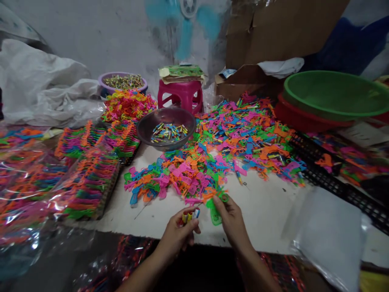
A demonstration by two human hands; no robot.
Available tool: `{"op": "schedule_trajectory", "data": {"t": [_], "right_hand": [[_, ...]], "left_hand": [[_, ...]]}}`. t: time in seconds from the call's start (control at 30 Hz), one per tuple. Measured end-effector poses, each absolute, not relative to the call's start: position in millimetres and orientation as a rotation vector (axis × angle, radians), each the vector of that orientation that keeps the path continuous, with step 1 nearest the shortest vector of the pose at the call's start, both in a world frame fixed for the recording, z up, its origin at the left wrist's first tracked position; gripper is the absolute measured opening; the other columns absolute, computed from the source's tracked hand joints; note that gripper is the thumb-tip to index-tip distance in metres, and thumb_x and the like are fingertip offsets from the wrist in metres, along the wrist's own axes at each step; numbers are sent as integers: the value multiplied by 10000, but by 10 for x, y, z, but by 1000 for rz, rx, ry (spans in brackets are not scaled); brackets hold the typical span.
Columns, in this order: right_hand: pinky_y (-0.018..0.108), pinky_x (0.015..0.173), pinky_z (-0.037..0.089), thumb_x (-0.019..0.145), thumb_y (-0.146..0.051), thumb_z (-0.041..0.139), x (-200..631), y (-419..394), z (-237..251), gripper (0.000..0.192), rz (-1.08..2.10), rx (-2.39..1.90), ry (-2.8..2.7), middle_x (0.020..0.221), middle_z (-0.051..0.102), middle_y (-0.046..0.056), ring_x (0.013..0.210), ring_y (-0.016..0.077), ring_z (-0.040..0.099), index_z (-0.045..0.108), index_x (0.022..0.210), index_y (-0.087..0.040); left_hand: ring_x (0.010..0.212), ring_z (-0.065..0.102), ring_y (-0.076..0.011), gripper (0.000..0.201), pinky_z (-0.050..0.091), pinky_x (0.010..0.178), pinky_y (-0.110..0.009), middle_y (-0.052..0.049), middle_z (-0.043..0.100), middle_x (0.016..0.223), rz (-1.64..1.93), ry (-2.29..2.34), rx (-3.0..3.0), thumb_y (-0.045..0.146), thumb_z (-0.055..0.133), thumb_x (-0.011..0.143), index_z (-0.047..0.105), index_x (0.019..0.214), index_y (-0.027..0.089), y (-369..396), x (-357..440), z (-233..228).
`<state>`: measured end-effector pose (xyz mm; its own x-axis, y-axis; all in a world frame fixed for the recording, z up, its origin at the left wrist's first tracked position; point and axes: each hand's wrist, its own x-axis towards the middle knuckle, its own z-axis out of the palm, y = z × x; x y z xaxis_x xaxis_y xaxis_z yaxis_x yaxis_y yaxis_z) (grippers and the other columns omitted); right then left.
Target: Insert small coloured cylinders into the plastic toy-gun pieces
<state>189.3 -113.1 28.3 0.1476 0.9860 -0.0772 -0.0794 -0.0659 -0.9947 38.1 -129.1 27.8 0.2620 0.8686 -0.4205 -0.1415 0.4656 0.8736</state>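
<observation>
My left hand (178, 233) pinches a few small coloured cylinders (190, 215) between thumb and fingers, low in the middle of the view. My right hand (232, 221) grips a green plastic toy piece (215, 211) just beside them, at the near edge of a big heap of pink, orange, blue and green plastic pieces (219, 158). Both hands hover over the white work surface (264, 211). A dark bowl (165, 129) holding more small cylinders stands behind the heap.
Bagged stacks of coloured pieces (88, 178) lie at left. A pink stool (180, 96), a purple bowl (123, 83), cardboard boxes (273, 32) and green and red basins (334, 95) stand at the back. A black mesh tray (334, 182) and clear bags (328, 239) lie at right.
</observation>
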Motion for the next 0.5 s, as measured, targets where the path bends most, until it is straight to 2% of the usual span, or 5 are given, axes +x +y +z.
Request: {"op": "schedule_trajectory", "data": {"t": [0.3,0.5], "right_hand": [[207,485,374,716,-453,564,1828,-1184,268,284,1353,-1182,-990,578,491,-30,507,97,438,475,685,-185],[197,465,344,746,-426,535,1791,-1274,266,266,1195,-1290,-1058,545,422,-47,494,83,394,453,668,-185]], "left_hand": [[323,368,-31,450,240,270,-133,19,565,564,709,1063,931,411,573,697,531,1044,127,-1302,344,312],[322,314,-22,373,217,322,-153,42,513,489,640,1023,1036,404,580,699,593,947,126,-1297,318,341]]}}
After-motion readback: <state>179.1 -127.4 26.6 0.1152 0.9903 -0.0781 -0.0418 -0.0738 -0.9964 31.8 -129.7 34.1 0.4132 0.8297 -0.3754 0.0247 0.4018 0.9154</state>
